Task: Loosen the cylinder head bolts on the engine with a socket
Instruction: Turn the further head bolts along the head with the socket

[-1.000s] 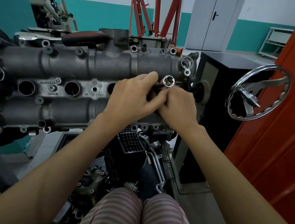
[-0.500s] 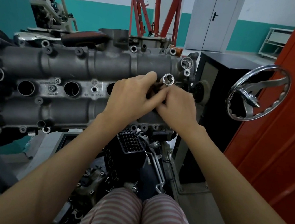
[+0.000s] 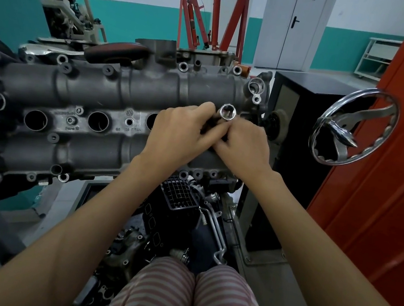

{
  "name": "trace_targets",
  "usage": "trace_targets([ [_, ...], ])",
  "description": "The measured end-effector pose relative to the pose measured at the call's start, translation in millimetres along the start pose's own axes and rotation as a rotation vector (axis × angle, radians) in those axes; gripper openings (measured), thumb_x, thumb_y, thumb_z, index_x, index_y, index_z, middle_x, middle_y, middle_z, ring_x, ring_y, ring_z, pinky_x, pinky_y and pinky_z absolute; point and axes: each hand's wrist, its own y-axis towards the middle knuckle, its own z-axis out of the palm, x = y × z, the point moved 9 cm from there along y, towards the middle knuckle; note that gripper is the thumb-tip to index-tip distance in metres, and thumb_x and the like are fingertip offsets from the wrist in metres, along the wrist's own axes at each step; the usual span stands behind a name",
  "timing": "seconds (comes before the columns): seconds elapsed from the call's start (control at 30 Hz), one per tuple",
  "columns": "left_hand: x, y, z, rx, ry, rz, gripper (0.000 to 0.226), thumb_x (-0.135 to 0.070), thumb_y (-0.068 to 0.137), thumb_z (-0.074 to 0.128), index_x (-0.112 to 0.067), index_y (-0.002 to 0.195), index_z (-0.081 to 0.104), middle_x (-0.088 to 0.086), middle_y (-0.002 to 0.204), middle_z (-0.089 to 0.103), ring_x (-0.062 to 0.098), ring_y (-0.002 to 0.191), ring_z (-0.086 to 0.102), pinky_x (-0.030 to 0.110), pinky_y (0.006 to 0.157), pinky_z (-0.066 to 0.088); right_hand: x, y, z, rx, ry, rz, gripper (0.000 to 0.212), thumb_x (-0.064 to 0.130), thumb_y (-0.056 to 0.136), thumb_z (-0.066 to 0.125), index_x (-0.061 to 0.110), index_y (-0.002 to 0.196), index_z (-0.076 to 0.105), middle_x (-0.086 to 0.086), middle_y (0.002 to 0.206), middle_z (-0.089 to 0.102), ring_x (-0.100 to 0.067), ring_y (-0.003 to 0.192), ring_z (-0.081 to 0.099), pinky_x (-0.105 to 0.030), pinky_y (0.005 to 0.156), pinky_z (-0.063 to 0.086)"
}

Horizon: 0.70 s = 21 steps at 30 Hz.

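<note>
We see only the open mouth of the socket (image 3: 227,112); its body and whatever it joins lie behind the hands, left hand (image 3: 181,134) and right hand (image 3: 244,146) (fingertips tucked under). The engine (image 3: 100,92) runs off the left edge. Its cast lettering is too small to read.

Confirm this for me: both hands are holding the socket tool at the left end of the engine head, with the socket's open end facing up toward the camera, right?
Not quite. The left hand and right hand hold the socket at the right end of the engine head, near the chrome handwheel, not the left end. The head view shows this. The socket's open end does face up toward the camera.
</note>
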Motion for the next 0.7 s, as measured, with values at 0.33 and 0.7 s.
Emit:
trace_targets([
  [0.33, -1, 0, 1, 0.004, 0.003, 0.006, 0.042, -0.043, 0.088, 0.041, -0.006, 0.073, 0.053, 0.003, 0.057, 0.054, 0.027, 0.050, 0.052, 0.028, 0.047, 0.033, -7, 3, 9, 0.070, -0.025, 0.053, 0.051, 0.053, 0.075, 0.024, 0.016, 0.088, 0.057, 0.006, 0.071, 0.057, -0.012, 0.059, 0.050, -0.012, 0.051, 0.026],
  [0.7, -4, 0, 0, 0.012, -0.041, -0.008, 0.036, -0.041, 0.082, 0.039, -0.006, 0.077, 0.048, 0.001, 0.066, 0.050, 0.026, 0.053, 0.047, 0.033, 0.047, 0.038, -5, 1, 5, 0.050, 0.020, 0.043, 0.029, 0.033, 0.077, 0.041, 0.010, 0.087, 0.058, 0.014, 0.070, 0.037, -0.009, 0.057, 0.038, -0.015, 0.048, 0.021],
])
